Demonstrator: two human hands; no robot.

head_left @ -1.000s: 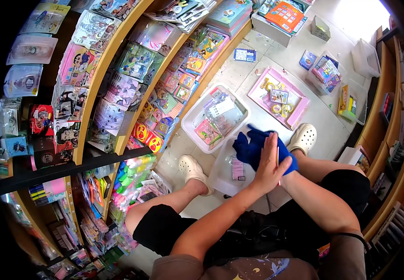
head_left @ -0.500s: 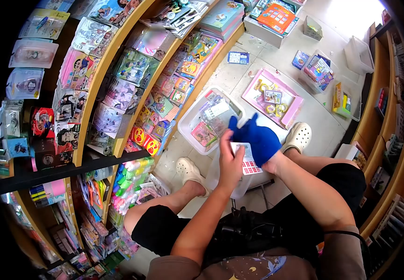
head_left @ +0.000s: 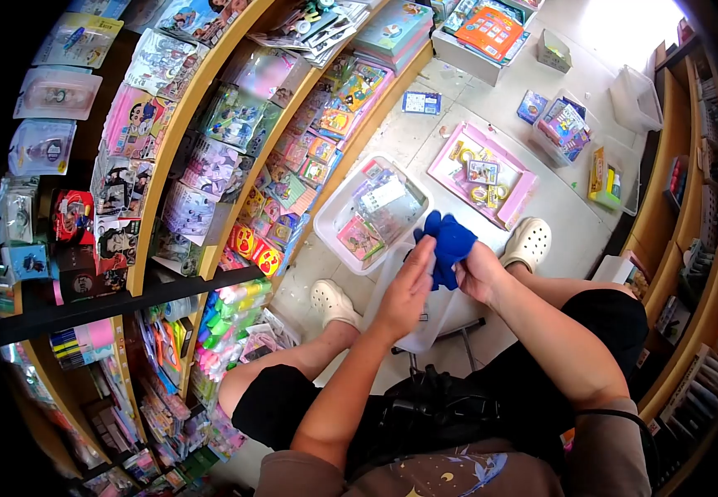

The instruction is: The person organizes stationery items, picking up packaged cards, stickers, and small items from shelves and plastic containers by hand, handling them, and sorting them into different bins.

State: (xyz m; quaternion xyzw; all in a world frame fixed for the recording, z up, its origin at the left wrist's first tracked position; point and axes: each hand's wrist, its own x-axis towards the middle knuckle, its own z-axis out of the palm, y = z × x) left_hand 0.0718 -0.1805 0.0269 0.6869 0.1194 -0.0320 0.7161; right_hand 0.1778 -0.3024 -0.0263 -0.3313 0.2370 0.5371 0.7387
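My left hand (head_left: pixel 405 291) is closed, its fingers pressed along one side of a bunched blue cloth (head_left: pixel 452 242). The white card seen in it earlier is almost edge-on now and mostly hidden by the fingers and cloth. My right hand (head_left: pixel 481 272) grips the cloth from the other side, its fingers curled into the folds. Under both hands is a translucent plastic container (head_left: pixel 427 327). Just beyond stands a clear plastic tub (head_left: pixel 336 240) with packaged goods inside, beside a pink tray (head_left: pixel 522 203) holding small yellow items and a boxed item.
Shelves (head_left: pixel 178 108) packed with stationery and packets rise on the left, and more shelving (head_left: pixel 682 166) on the right. On the floor are a bin of colourful packs (head_left: pixel 564 128), a blue packet (head_left: pixel 422 103), and a box of books (head_left: pixel 468 56). My cream clogs (head_left: pixel 528 242) flank the containers.
The blue cloth has bunched up and moved toward my left hand, covering the white card. My right hand has shifted slightly left and up. The card's red print is out of sight.
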